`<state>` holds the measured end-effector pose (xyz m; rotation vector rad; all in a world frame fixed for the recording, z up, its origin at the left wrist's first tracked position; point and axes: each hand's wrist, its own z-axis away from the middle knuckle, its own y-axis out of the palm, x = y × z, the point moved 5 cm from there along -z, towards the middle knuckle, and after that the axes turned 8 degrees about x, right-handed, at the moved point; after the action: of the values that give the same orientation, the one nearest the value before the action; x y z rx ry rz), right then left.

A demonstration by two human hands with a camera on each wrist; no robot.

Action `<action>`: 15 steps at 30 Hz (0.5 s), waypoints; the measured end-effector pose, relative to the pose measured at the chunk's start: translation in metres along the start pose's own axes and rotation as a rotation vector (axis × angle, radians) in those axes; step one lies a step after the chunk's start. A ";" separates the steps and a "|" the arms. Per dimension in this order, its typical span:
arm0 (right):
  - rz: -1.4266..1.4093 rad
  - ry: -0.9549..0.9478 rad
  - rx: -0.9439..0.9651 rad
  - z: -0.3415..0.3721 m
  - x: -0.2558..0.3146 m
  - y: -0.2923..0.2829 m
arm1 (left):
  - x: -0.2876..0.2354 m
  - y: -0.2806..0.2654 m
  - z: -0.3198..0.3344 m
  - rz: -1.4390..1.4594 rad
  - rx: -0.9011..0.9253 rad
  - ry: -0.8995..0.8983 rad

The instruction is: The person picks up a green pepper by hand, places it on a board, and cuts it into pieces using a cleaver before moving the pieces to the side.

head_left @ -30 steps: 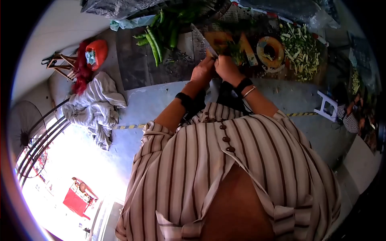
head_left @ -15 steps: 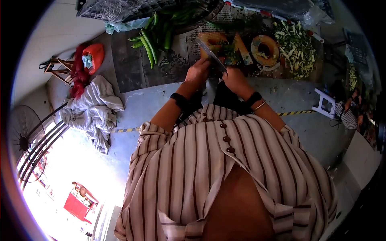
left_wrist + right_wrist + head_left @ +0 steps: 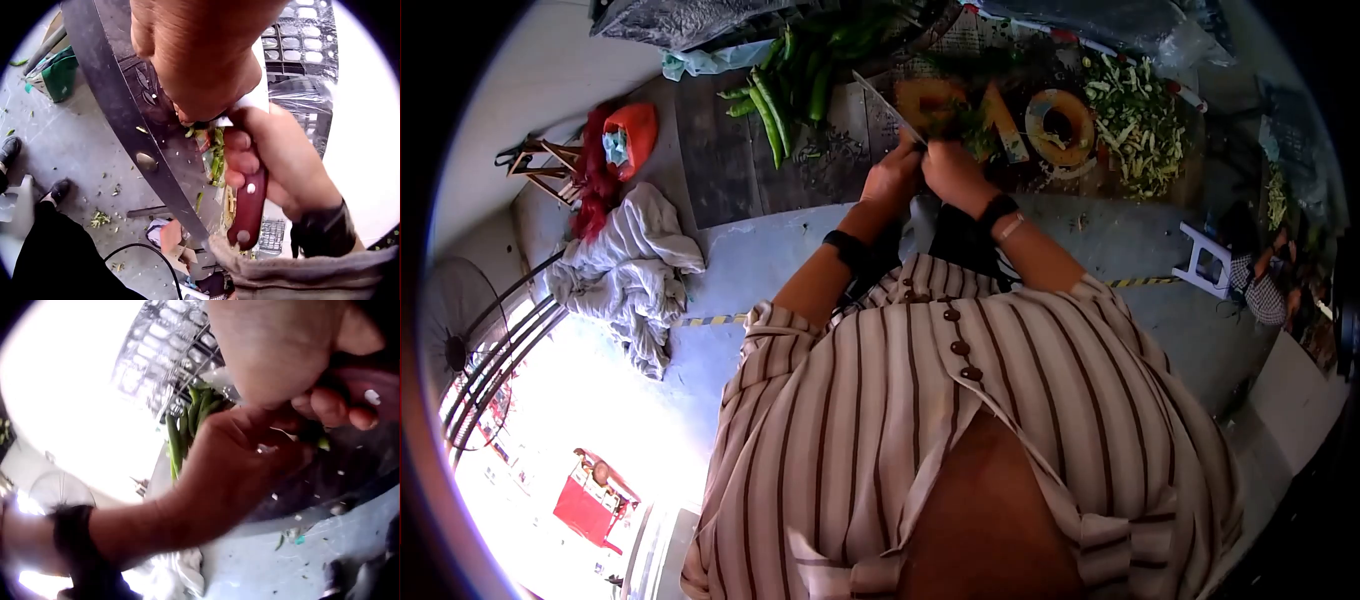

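Observation:
In the head view my right hand grips a knife, its blade slanting up and away to the left. The dark red handle shows in the left wrist view, with fingers curled round it. My left hand is right beside the right one, close over the table's near edge. Its thumb and fingers pinch a green pepper, mostly hidden, with a small green end showing in the right wrist view. Long whole green peppers lie in a pile beyond the left hand.
Sliced green pieces are heaped at the right of the dark wooden table. Plastic bags lie along the far side. A red bag and a grey cloth are to the left; a white stool stands on the right.
The right hand with the knife drew off to the right and nearer the body, then came back against the left hand. The blade now reaches farther out to the left. The left hand stays nearly in place.

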<state>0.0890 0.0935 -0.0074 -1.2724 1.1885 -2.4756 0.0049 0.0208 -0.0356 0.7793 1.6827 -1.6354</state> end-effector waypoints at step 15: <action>0.003 0.096 0.082 0.050 -0.015 -0.011 | -0.007 -0.010 0.002 0.045 -0.050 0.065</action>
<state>0.1375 0.0778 0.0071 -1.1421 1.0950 -2.5815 0.0018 0.0183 -0.0238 0.8478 1.7326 -1.5467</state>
